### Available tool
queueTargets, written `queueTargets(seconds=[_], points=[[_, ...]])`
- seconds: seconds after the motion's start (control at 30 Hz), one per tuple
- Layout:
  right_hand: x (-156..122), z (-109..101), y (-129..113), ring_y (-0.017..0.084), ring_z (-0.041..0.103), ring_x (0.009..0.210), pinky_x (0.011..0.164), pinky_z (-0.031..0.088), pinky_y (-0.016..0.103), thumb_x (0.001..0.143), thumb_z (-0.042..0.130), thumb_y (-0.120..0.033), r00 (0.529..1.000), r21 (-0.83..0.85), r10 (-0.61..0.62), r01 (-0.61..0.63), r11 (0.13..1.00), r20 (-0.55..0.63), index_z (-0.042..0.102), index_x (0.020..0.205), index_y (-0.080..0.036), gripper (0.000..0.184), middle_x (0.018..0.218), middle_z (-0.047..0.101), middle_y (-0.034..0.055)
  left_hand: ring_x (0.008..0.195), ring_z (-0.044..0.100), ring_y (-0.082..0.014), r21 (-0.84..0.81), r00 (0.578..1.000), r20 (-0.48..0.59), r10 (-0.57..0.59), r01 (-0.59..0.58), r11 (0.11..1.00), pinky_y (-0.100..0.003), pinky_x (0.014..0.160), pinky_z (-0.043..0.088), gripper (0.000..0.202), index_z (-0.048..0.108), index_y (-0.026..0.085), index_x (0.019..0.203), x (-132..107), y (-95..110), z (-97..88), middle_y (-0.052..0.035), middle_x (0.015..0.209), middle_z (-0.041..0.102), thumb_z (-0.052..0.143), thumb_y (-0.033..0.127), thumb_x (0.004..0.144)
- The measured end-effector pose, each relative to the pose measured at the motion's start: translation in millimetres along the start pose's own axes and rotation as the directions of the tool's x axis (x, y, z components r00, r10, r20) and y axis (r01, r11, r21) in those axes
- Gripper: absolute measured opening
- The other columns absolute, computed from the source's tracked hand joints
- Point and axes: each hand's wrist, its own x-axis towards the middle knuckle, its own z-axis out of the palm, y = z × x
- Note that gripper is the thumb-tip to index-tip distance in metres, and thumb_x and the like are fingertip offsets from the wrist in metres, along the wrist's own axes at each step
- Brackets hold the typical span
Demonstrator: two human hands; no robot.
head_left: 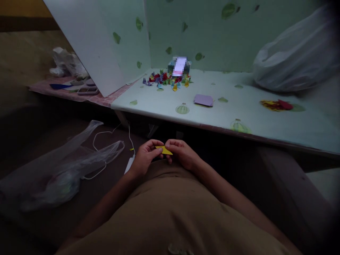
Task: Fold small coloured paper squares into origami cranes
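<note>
A small folded piece of yellow paper (166, 150) is held between both hands, just above my lap and below the table's front edge. My left hand (147, 153) pinches its left end between thumb and fingers. At its upper right side, my right hand (181, 150) grips it with the fingertips, the other fingers curled beneath. On the table beyond sits a cluster of folded paper cranes (167, 79) in several colours. Nearer to me lies a stack of square paper sheets (203, 100) with a purple one on top.
A phone with a lit, blurred screen (180, 66) leans behind the cranes. Red and yellow paper pieces (277, 105) lie at the right, before a large white plastic bag (294, 53). Clear plastic bags (63, 180) and a white cable (130, 134) are low at the left.
</note>
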Motion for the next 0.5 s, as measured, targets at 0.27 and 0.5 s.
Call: queueTargets(seconds=[0.27, 0.5], points=[[0.6, -0.8, -3.0, 0.009, 0.056, 0.053, 0.054, 0.045, 0.023, 0.077, 0.075, -0.031, 0.983, -0.186, -0.184, 0.179, 0.966, -0.010, 0.063, 0.102, -0.021, 0.029, 0.069, 0.061, -0.0048, 0.059, 0.058, -0.0062, -0.304, 0.980, -0.104, -0.170, 0.132, 0.944, -0.020, 0.058, 0.049, 0.024, 0.068, 0.015, 0.088, 1.5, -0.3, 0.4, 0.0004, 0.078, 0.066, 0.080, 0.019, 0.068], [1.2, 0.2, -4.2, 0.009, 0.052, 0.054, 0.052, 0.041, 0.023, 0.078, 0.073, -0.033, 0.967, -0.322, -0.240, 0.203, 0.925, -0.080, 0.067, 0.080, -0.019, 0.015, 0.073, 0.065, -0.0012, 0.059, 0.059, -0.0088, -0.313, 0.970, 0.038, -0.241, 0.240, 0.919, -0.022, 0.058, 0.052, 0.019, 0.071, 0.014, 0.087, 0.7, -4.4, -1.2, -0.0022, 0.075, 0.067, 0.077, 0.028, 0.077]])
